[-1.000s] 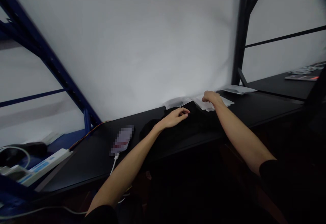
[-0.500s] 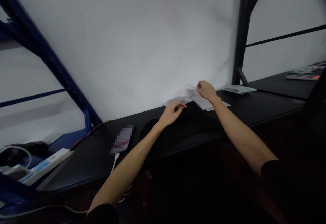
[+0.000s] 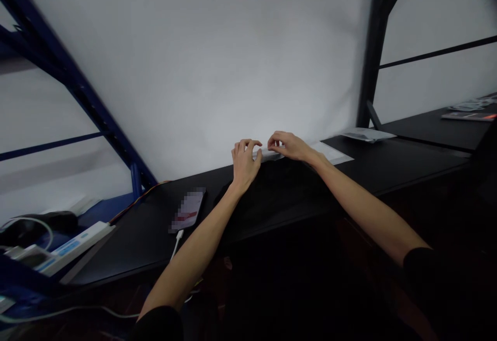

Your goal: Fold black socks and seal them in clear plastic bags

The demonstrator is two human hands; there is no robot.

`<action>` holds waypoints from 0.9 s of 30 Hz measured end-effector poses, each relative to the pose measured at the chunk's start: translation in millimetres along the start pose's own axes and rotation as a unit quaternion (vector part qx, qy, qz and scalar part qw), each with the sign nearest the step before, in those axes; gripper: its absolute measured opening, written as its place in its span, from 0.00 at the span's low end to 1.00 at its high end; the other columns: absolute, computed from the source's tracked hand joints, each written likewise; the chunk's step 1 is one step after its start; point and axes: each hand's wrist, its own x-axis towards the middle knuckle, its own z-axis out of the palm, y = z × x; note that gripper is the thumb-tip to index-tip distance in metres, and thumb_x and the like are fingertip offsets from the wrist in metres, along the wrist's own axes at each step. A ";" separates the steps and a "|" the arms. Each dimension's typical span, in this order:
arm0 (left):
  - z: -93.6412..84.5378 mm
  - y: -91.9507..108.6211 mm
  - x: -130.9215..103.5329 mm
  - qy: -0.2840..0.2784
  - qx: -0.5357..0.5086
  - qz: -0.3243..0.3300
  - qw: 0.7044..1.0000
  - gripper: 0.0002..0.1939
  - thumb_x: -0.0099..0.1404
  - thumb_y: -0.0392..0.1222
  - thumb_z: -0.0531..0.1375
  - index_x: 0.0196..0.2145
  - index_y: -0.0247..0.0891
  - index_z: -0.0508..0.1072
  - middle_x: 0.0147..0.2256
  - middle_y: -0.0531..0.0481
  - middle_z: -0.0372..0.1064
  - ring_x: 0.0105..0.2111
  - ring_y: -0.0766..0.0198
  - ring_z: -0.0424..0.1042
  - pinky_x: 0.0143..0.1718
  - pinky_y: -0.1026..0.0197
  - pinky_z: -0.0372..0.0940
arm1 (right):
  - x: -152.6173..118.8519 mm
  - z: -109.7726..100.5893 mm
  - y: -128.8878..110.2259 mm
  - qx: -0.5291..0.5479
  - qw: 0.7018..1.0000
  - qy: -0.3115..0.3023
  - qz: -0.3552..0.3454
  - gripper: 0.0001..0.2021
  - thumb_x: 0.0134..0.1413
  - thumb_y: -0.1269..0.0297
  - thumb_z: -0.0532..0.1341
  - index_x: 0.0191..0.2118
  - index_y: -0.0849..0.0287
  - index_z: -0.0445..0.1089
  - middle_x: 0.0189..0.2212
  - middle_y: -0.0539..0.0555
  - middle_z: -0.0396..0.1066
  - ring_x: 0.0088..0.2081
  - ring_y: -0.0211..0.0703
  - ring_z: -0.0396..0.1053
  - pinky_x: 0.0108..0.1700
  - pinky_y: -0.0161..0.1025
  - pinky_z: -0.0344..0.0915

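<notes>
My left hand [image 3: 245,164] is over the back of the black table, its fingers arched and the thumb a little apart from the forefinger. Beside its thumb lies a pale, shiny flat packet [image 3: 271,155], which looks like thin plastic. Coming in from the right, my right hand [image 3: 290,147] bends its fingertips together in a pinch just above the packet; what they hold, if anything, is too small to make out. Beneath both hands spreads a dark cloth-like thing [image 3: 285,188], hard to tell from the tabletop. White paper sheets [image 3: 334,153] lie behind my right wrist.
A phone [image 3: 189,209] with a white cable lies left of my left forearm. Another white packet [image 3: 367,134] rests at the back right, by a black post [image 3: 373,56]. A white power strip [image 3: 73,248] sits at the left on the blue rack [image 3: 77,87]. A wall closes off the back.
My right hand has moved left and slightly down from the paper sheets to beside my left hand. The left hand has shifted a little left and up, its fingers now raised.
</notes>
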 end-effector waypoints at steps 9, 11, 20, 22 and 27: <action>4.4 -7.0 0.1 -0.067 -0.007 0.020 0.998 0.10 0.73 0.43 0.55 0.48 0.46 0.72 0.47 0.46 0.71 0.51 0.52 0.67 0.57 0.49 0.55 | 2.2 11.0 -2.0 0.043 0.999 -0.006 -0.026 0.10 0.66 0.57 0.60 0.42 0.57 0.73 0.41 0.55 0.73 0.40 0.44 0.68 0.45 0.40 0.64; 4.6 -6.4 -0.1 -0.066 0.002 0.025 0.997 0.10 0.73 0.42 0.55 0.48 0.45 0.73 0.47 0.46 0.72 0.50 0.52 0.68 0.57 0.49 0.55 | 2.6 8.7 -2.1 0.041 0.999 -0.002 -0.005 0.09 0.66 0.57 0.60 0.42 0.56 0.73 0.42 0.56 0.74 0.41 0.45 0.68 0.46 0.41 0.64; 2.0 -9.1 1.1 -0.095 0.037 0.028 0.994 0.11 0.71 0.36 0.55 0.48 0.46 0.71 0.42 0.47 0.73 0.43 0.54 0.73 0.51 0.51 0.59 | 0.7 11.1 -10.4 0.032 0.999 -0.008 -0.029 0.11 0.64 0.55 0.61 0.43 0.56 0.74 0.42 0.55 0.71 0.42 0.44 0.68 0.48 0.42 0.64; 0.3 -12.2 1.8 -0.074 0.041 0.015 0.996 0.12 0.72 0.36 0.54 0.49 0.46 0.70 0.43 0.47 0.73 0.42 0.55 0.73 0.50 0.51 0.59 | 0.9 7.8 -16.1 0.030 0.999 0.005 -0.046 0.12 0.62 0.53 0.64 0.44 0.55 0.74 0.44 0.55 0.71 0.45 0.46 0.68 0.51 0.43 0.64; -2.2 -21.8 2.7 -0.039 0.054 -0.024 0.998 0.13 0.72 0.35 0.53 0.50 0.46 0.69 0.43 0.46 0.72 0.42 0.55 0.73 0.52 0.50 0.58 | -2.7 -4.1 -31.2 0.052 0.989 -0.123 -0.055 0.15 0.57 0.49 0.68 0.44 0.52 0.76 0.43 0.54 0.74 0.46 0.49 0.68 0.52 0.46 0.63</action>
